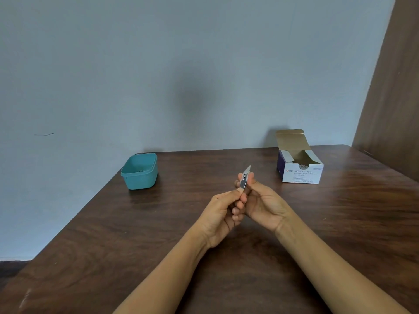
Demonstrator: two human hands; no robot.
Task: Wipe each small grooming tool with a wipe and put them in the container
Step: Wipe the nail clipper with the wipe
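Fingers (235, 193) of left hand (221, 214) pinched on near end of clipper (245, 177); right hand (263, 202) curled round its far part, thumb and fingertips on the metal. Held up between both hands over mid-table (158, 234), tip tilted up and away. No wipe seen in either hand; possibly hidden behind fingers, cannot tell. Container (140, 181) at far left, well apart, with something small and dark inside, too small to name. Swab box (301, 172) at far right, flap open. Judged to be at, or just before, the wiping of this clipper. Next, probably: if unwiped, reach far right for a swab while keeping the left pinch firm; if wiped, carry left and drop into container.
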